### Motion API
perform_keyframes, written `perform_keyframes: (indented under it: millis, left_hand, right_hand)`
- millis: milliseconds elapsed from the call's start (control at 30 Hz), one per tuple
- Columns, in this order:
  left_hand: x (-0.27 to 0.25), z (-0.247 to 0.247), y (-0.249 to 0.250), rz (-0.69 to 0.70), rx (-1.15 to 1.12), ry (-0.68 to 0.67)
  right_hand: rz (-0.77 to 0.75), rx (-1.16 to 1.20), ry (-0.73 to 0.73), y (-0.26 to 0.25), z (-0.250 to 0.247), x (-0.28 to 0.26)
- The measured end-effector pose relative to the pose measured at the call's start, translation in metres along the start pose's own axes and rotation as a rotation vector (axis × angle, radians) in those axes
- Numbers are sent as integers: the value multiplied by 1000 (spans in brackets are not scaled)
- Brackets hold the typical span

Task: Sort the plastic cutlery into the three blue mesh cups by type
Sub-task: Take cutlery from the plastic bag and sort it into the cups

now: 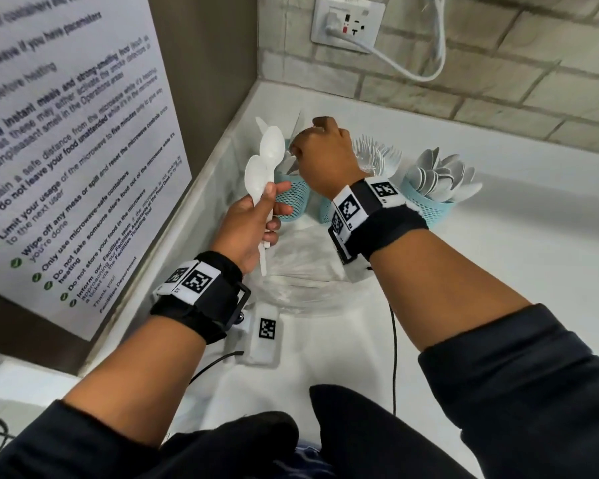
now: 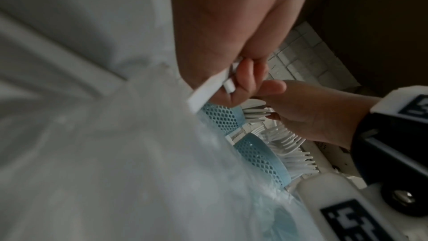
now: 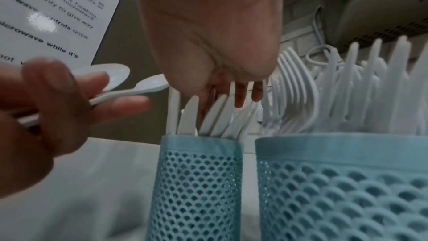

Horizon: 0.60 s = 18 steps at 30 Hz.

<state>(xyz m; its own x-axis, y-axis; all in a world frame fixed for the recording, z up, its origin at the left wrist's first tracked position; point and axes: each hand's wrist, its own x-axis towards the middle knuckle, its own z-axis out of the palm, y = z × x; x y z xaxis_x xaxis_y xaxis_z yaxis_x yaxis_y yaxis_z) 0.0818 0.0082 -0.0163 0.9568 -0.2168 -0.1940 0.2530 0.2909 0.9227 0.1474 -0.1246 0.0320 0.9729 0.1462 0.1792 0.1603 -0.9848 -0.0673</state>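
Above the knife cup [image 3: 197, 180], right hand [image 1: 325, 157], left hand [image 1: 253, 223] gripping spoons [image 1: 265, 160]

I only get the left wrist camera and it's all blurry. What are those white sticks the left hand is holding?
Observer: They're the handles of white spoons. The left hand grips them with the bowls pointing up.
Operator: What's the other hand poking at?
Observer: The right hand is over the leftmost cup, with its fingers down among the knives.
Operator: I only see two cups. Is there one for spoons?
Observer: Yes. A third cup stands farthest right, past the fork cup, and it's full of other spoons.
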Motion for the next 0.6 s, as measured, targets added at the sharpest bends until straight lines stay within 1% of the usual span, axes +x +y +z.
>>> perform_keyframes:
  millis: [33,100,233,300,367,500,600]
  left_hand:
    - [0,1,0,-8,-8,-9]
    - [0,2,1,-29,-30,-24]
    - [-1,7,5,-36,-17,-74]
    - [-1,11,9,-33,6,-111]
    - [-3,16,12,-38,40,-152]
    - [-9,28,20,-49,101,-225]
    - [-14,36,21,-83,64,-254]
  right_hand:
    - [8,-3,-16,0,-1,0]
    - [36,62,31,0,-5,-1]
    - [97,371,234,-3,-24,-10]
    - [60,555,265,-4,-35,-17]
    - [22,695,196,-6,-44,-28]
    - [29,768,37,-6,-46,-50]
    - [69,867,1,-1,-39,-64]
